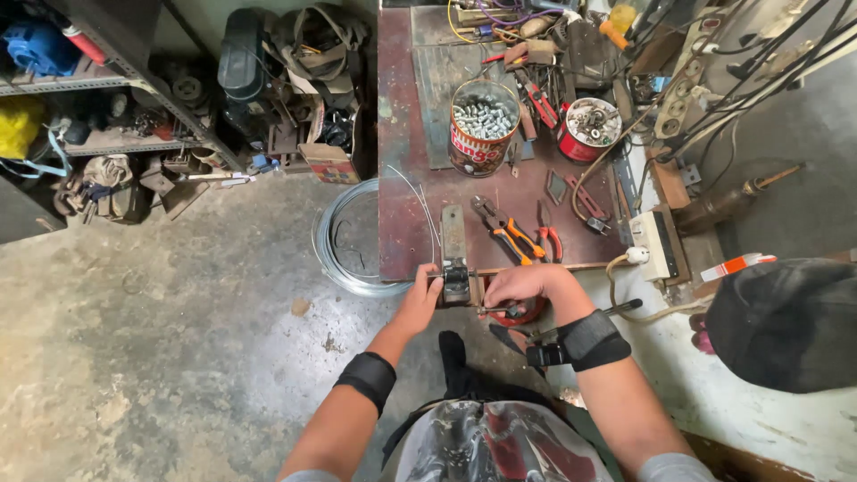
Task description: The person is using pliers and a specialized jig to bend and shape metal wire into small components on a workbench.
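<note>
Now the left hand (420, 302) grips the small bench tool (456, 284) at lower centre, beside it; the right hand (522, 286) is closed on a thin rod (495, 310) (lying left-right).

Floor: we see stained grey concrete floor (161, 357), rough and patchy.
Left: metal shelving (98, 85) crammed with clutter.
Bench: our rust-brown workbench (406, 223).
Right: pale wall (786, 419), daylit.
</note>
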